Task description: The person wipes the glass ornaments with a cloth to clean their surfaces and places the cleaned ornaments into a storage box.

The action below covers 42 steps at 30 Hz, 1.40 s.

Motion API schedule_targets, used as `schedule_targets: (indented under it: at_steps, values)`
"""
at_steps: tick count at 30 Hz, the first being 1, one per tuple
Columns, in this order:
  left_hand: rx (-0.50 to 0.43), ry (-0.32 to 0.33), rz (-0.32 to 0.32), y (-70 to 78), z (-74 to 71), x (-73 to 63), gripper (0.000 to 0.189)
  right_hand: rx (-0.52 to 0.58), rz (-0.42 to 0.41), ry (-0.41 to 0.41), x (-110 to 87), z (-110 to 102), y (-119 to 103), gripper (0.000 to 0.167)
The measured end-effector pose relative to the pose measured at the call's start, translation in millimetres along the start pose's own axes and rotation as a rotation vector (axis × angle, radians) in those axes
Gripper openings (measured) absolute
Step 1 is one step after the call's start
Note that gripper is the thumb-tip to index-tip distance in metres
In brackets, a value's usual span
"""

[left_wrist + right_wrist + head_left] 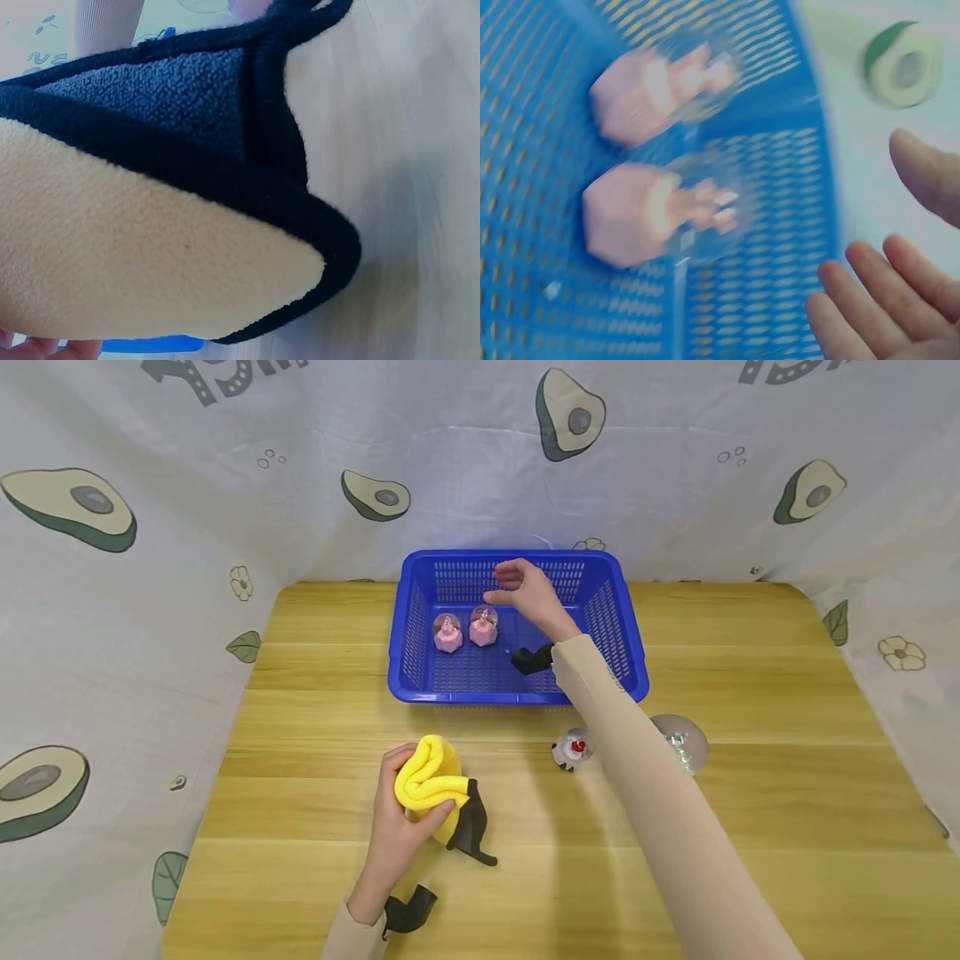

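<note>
My left hand (pixel 397 831) grips a folded yellow cloth (pixel 431 772) above the front of the table, fingers on one side and thumb on the other. The cloth has a dark edging and a dark strap-like end; close up, its fleecy surface (pixel 150 232) fills much of the left wrist view. Over the blue basket (pixel 517 698), my right hand (pixel 531 597) has its fingers apart from the thumb and holds nothing. Two small pink-based snow globes, one on the left (pixel 447 637) and one on the right (pixel 483 628), stand in the basket, near that hand.
A small snow globe with a red and white figure (pixel 573 748) stands on the wooden table (pixel 315 718), in front of the basket. A larger clear globe (pixel 686 742) is partly hidden by my right sleeve. An avocado-print cloth (pixel 465 435) hangs behind.
</note>
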<state>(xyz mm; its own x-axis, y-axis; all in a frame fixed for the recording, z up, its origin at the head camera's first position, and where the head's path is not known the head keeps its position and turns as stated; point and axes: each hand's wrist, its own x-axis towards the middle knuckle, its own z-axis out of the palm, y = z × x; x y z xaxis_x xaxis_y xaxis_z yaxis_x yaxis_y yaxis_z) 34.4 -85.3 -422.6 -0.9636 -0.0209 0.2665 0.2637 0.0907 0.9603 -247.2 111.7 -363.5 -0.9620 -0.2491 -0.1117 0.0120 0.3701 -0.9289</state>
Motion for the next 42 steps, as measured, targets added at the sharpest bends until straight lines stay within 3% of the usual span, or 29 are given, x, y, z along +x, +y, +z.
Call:
schedule_targets:
  at_steps: [7, 16, 22, 29, 35, 38, 42]
  values:
    - [-0.009, 0.003, 0.012, -0.4, -1.2, 1.7, 0.065, 0.291, -0.099, 0.090, -34.2, -14, -23, 0.053]
    - [-0.018, -0.008, 0.007, -1.1, 0.0, 3.5, 0.065, 0.564, -0.286, 0.187, -91.5, -26, -26, 0.036]
    - [-0.022, -0.009, 0.005, -0.9, 1.1, 4.9, 0.065, 0.642, -0.340, 0.241, -135.7, -27, -18, 0.034]
    - [-0.027, -0.014, 0.017, -0.7, 2.2, 6.2, 0.066, 0.710, -0.342, 0.326, -179.1, -24, -1, 0.035]
    - [-0.031, -0.017, 0.023, -1.9, 3.1, 6.1, 0.066, 0.674, -0.339, 0.426, -207.0, -23, 15, 0.036]
    - [-0.029, -0.020, 0.025, -2.0, 3.5, 6.1, 0.066, 0.634, -0.326, 0.444, -218.4, -21, 24, 0.037]
    - [-0.029, -0.023, 0.016, -2.0, 4.4, 5.7, 0.066, 0.666, -0.316, 0.453, -229.9, -12, 40, 0.038]
